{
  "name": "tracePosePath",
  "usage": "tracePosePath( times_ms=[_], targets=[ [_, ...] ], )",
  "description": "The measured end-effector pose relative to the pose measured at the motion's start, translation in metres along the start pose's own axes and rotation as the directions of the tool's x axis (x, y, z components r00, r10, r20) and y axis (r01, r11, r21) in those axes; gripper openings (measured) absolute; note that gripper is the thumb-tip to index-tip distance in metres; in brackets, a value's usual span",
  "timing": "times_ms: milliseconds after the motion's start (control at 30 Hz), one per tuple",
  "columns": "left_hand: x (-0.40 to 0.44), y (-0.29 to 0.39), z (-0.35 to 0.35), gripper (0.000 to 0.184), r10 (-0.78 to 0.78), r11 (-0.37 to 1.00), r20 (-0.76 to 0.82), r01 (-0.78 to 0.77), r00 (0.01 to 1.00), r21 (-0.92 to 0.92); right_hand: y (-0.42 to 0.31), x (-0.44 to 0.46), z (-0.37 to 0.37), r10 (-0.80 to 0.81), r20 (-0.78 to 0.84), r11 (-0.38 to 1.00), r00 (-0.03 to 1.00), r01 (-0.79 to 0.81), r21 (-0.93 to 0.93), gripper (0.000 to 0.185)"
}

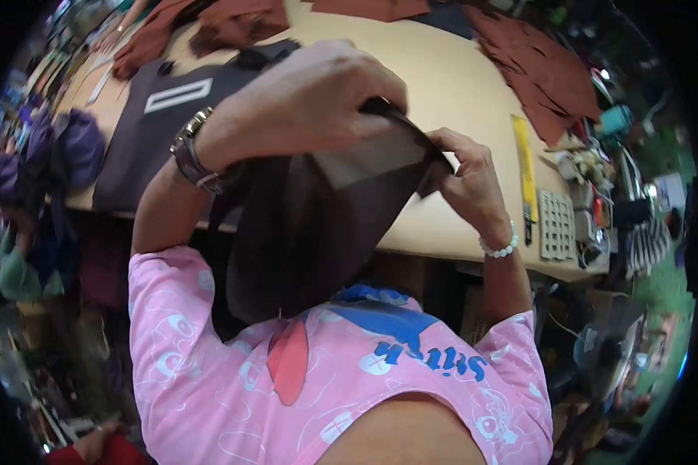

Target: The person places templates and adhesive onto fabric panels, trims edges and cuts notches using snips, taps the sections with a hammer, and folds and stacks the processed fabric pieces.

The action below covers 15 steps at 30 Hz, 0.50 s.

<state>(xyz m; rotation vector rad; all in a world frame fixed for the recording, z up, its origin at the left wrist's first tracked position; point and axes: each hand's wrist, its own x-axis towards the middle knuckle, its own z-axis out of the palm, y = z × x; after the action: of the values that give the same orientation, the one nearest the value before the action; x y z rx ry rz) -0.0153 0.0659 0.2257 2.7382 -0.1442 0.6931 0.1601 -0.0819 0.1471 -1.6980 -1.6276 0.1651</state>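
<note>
A dark brown fabric piece [326, 240] is lifted in front of my chest and hangs down over the table's near edge. A paler, greyish rectangular area [372, 159] shows near its upper end. My left hand [310, 97], with a watch on the wrist, is closed on the top edge of the fabric, its fingers curled over and partly hidden. My right hand [469, 174], with a beaded bracelet, pinches the fabric's right-hand corner between thumb and fingers. Left of my left forearm, another dark fabric piece [136, 147] lies flat with a white rectangular frame [178, 96] on it.
Rust-brown fabric pieces [539, 74] lie along the far side of the light tabletop [442, 77]. At the right are a yellow ruler [523, 167], a beige slotted tray [557, 225] and assorted small items. Another person's hand [110, 39] appears at the far left.
</note>
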Motion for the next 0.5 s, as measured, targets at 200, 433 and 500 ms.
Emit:
tracePosePath(
  times_ms=[200,433,500],
  targets=[
    [0.067,-0.111,0.033,0.029,-0.353,0.936,0.478,0.307,0.805,0.174,0.115,0.027,-0.062,0.211,0.004,0.866,0.978,-0.185,-0.464,0.031],
    [0.119,-0.189,0.013,0.028,-0.399,0.677,-0.164,0.411,0.902,0.611,0.195,0.134,-0.115,0.018,-0.449,0.787,0.893,-0.29,-0.545,0.023],
    [0.126,-0.185,-0.011,0.029,-0.177,0.713,-0.402,0.399,0.898,0.577,0.199,0.153,-0.151,-0.103,-0.632,0.814,0.768,-0.3,-0.497,0.025]
  ],
)
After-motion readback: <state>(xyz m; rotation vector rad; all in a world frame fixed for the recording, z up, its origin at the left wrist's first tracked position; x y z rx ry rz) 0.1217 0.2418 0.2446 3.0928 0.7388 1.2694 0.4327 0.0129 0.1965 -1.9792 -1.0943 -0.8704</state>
